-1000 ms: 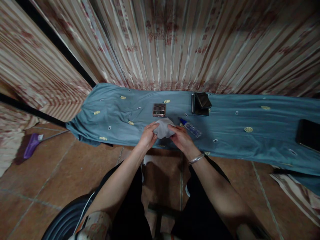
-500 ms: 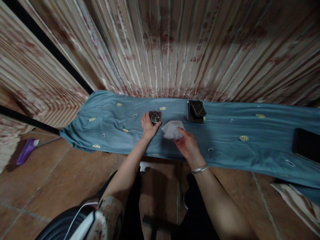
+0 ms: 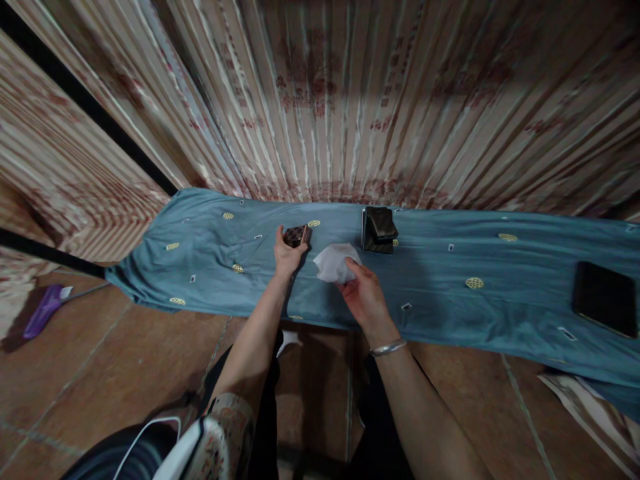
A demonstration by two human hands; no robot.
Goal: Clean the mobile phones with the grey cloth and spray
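1. The left hand [image 3: 287,259] grips a small checkered case [image 3: 297,236], thumb on its near right side and fingers around the left. The case sits just beyond the palm, tilted; whether its underside touches the blue cover [image 3: 440,280] cannot be told.
2. The case looks light and fairly stiff, with a smooth face that could be a little slippery. Opposite edges seem the best hold, as the left hand has it, leaving the broad face uncovered.
3. The right hand [image 3: 363,293] pinches a white cloth [image 3: 336,262] by its right edge, thumb on top; the fingers underneath are partly hidden. The cloth spreads to the left of these fingers, near the left hand but apart from the case.
4. The cloth appears thin, soft and very light, likely to fold or droop under its own weight. A pinch at one edge leaves the rest loose; bunching it against the fingers would give firmer control.
5. Beyond the right hand, slightly to its right, lies a stack of dark flat items [image 3: 379,230]. Well apart on the same hand's right rests a black case [image 3: 605,299].
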